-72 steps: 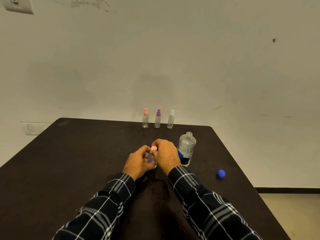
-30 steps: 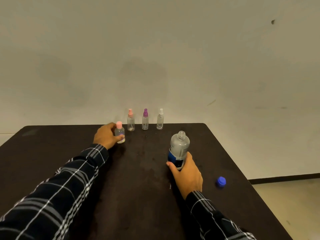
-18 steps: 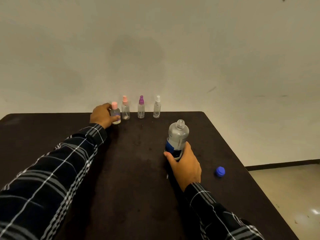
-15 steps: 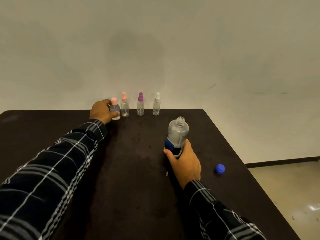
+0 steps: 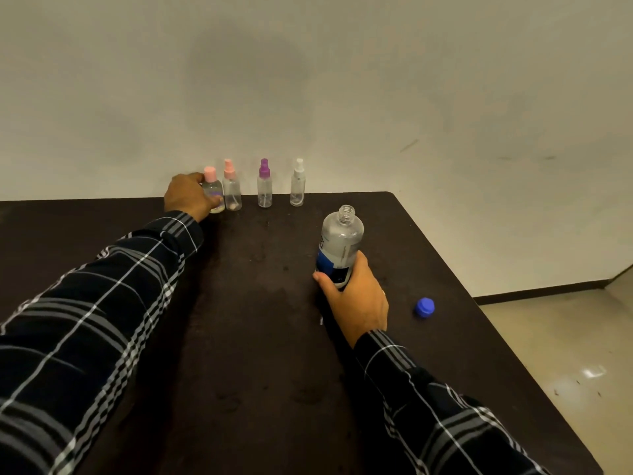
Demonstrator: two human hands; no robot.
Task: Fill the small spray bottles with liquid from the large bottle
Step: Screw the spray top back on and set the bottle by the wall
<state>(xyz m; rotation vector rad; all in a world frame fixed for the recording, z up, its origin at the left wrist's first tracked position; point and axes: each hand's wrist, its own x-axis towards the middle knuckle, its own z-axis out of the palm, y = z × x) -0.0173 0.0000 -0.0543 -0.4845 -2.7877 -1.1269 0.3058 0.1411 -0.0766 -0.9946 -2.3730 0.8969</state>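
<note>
Fingers (image 5: 324,280) of the right hand (image 5: 356,299) are wrapped round the lower, blue-labelled part of the big bottle (image 5: 340,241), thumb on its left side. It stands on the dark table (image 5: 257,354) right of centre, its neck open. How much liquid is in it I cannot tell through the clear plastic. Its blue cap (image 5: 424,307) lies on the table to the right, apart from the hand.

Farther back, the left hand (image 5: 186,195) reaches to the table's far edge and grips the pink bottle (image 5: 214,192), fingers curled round its left side. That bottle is capped and stands at the left end of the row, just beside the peach sprayer (image 5: 232,192). Whether its base has quite met the table is hard to say. Next in the row come the purple sprayer (image 5: 264,186) and the white sprayer (image 5: 297,186), spaced apart, all upright with their tops on, close to the wall (image 5: 342,97).

Judging by this, one small bottle is done and being parked with the others. The three sprayers look clear and empty, so most of the task seems left: each needs its top taken off, a pour from the big bottle, and closing again.
</note>
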